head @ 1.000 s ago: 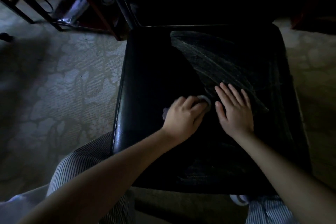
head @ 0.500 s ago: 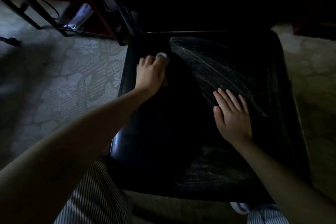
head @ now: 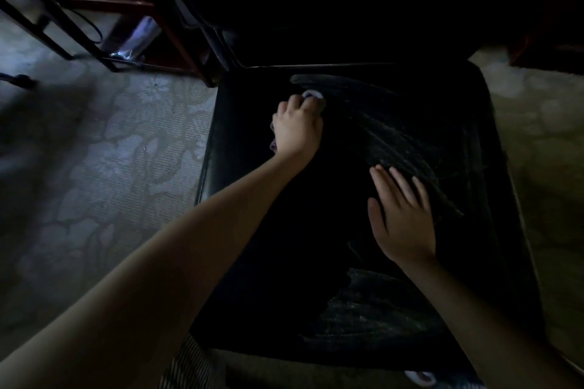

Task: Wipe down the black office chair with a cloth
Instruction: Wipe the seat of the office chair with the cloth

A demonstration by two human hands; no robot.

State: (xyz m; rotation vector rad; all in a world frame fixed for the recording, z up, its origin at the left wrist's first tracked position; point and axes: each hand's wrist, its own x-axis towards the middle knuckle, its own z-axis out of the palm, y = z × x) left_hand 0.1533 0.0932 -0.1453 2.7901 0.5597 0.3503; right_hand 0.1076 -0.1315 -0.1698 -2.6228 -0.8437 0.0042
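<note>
Gripping cloth [head: 311,94] in left hand [head: 297,129], fingers curled round it, knuckles up. Peeking out pale past the fingertips at the hand's 12 o'clock, and again as a dim fold at its 9 o'clock edge. Pressing down on chair [head: 474,142] seat, toward 11 o'clock from the seat's middle, close to the back edge.

Lying flat on the seat with right hand [head: 403,218], just toward 3 o'clock of the middle, well apart from the left. Holding those fingers straight and close together, pointing to 11 o'clock, thumb set apart at the 9 o'clock side, grasping nothing.

Showing grey streaks [head: 395,136] from 12 to 3 o'clock on the seat, with another smeared patch at 6 o'clock. Looking plain black between the two hands and toward 8 o'clock.

Standing on patterned carpet [head: 110,167], lit at 9 o'clock of the chair. Catching dark furniture legs [head: 177,28] at 10 o'clock and striped trousers [head: 186,366] at 7 o'clock.
</note>
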